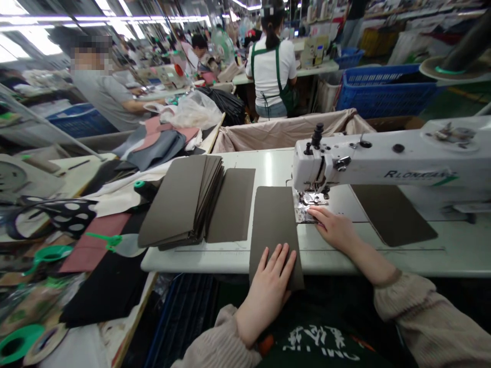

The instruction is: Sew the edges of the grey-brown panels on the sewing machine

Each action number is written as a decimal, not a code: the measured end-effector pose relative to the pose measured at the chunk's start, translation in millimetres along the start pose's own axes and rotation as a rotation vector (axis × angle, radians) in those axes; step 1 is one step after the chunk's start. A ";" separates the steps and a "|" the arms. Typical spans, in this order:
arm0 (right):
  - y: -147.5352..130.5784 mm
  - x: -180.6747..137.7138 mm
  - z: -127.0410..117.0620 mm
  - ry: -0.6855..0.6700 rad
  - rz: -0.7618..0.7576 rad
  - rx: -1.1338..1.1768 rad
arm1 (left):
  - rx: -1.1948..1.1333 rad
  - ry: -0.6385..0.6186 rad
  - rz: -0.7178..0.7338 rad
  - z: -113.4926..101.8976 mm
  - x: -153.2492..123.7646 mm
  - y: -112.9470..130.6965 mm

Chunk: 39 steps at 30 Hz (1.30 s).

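A grey-brown panel (273, 220) with rounded corners lies left of the sewing machine's needle area, its near end reaching past the table's front edge. My left hand (268, 291) rests on that near end, fingers spread flat over it and the thumb partly hidden. My right hand (335, 231) is beside the metal needle plate (305, 214), fingers stretched out, fingertips at the plate just in front of the presser foot (313, 198). I see nothing held in it. The white sewing machine (356, 161) stands over the table to the right.
Left of the panel are a single similar panel (233, 204) and a thick stack of them (174, 199). Another panel (395, 212) lies right of my right hand. A dark thread cone (148, 190) stands by the stack. A cloth-lined trough (261, 135) runs behind; people work beyond.
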State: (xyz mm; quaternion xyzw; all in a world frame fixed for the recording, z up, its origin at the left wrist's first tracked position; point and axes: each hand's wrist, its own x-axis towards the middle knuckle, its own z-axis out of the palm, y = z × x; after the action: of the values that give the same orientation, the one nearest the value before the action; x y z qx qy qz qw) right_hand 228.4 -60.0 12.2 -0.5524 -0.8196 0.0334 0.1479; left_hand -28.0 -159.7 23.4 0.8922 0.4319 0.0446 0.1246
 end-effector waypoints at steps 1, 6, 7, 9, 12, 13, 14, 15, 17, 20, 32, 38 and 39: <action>-5.1 -2.7 -1.9 -0.014 -0.018 0.006 | -0.015 -0.056 0.030 -11.2 -7.1 -1.2; -32.5 -40.4 -6.9 -0.224 -0.146 0.020 | -0.199 -0.366 0.238 -100.0 -38.7 -19.9; -35.9 -51.8 -7.6 -0.253 -0.129 0.003 | -0.205 -0.379 0.261 -117.2 -41.8 -25.8; -39.8 -74.6 -9.7 -0.277 -0.066 -0.013 | -0.179 -0.316 0.274 -144.1 -44.0 -38.1; -40.5 -98.7 -15.3 -0.260 -0.003 0.052 | -0.113 -0.253 0.270 -165.4 -39.6 -53.3; -40.1 -102.4 -17.3 -0.243 0.012 0.081 | -0.100 -0.260 0.277 -168.8 -36.8 -56.8; -39.6 -103.9 -19.0 -0.226 0.026 0.104 | -0.092 -0.273 0.289 -171.0 -33.7 -59.8; -38.9 -103.6 -20.2 -0.212 0.040 0.120 | -0.088 -0.283 0.297 -171.9 -30.4 -62.6; -36.5 -99.9 -21.2 -0.200 0.065 0.131 | -0.080 -0.291 0.297 -169.6 -24.5 -69.5; -29.4 -95.6 -20.8 -0.202 0.100 0.174 | 0.000 -0.280 0.206 -154.9 -18.8 -84.2; -9.9 -130.6 -21.8 0.051 0.451 0.690 | -0.189 -0.044 0.101 -8.3 63.5 31.0; -22.4 -152.4 -23.2 -0.115 0.502 0.568 | -0.211 0.135 0.149 36.7 71.2 42.7; -24.3 -154.8 -22.0 -0.123 0.492 0.558 | -0.218 0.159 0.160 39.2 69.4 41.5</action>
State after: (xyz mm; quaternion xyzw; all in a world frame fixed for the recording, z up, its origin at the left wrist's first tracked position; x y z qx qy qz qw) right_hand 266.3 -213.6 6.7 -0.6681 -0.6292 0.3231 0.2308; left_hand 54.0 -137.5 -5.5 0.8986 0.3605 0.1715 0.1821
